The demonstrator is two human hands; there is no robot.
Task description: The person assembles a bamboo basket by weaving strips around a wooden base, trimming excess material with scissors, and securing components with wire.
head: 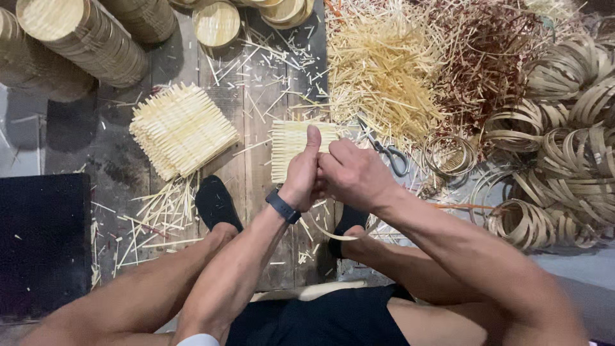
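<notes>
My left hand [302, 173], with a dark band on its wrist, and my right hand [353, 173] are pressed together above my knees. Both grip a thin bamboo strip [333, 236] that curves down below them. My left thumb points up. Just behind the hands lies a small woven bamboo mat [288, 142] on the wooden floor [253, 96]. A pair of scissors [389, 154] lies to the right of the mat.
A stack of woven mats [182, 128] sits at left. Round bamboo steamer stacks [83, 38] stand at top left. A heap of bamboo sticks [384, 70] and reddish shavings [480, 57] lies beyond. Coiled bamboo rings [564, 147] pile at right. My feet wear dark socks [216, 202].
</notes>
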